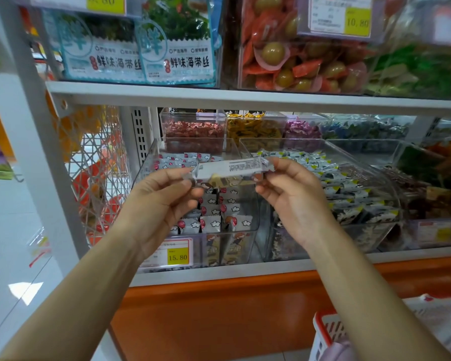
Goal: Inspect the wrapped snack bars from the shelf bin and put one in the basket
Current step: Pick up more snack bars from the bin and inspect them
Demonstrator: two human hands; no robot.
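A wrapped snack bar point(229, 169) in a pale grey wrapper with small black print is held level in front of the shelf. My left hand point(162, 196) pinches its left end and my right hand point(292, 194) pinches its right end. Directly behind and below it stands a clear shelf bin point(253, 217) holding several more grey bars with pink and white cloud prints. The red and white basket point(326, 332) shows at the lower right, under my right forearm, only partly in view.
A second clear bin point(391, 183) of yellow-cornered packets stands to the right. Smaller bins of red, yellow and purple sweets point(193, 128) sit behind. A price tag point(177, 254) reads 15.80. The shelf above point(219, 93) carries seaweed packs. An orange base panel lies below.
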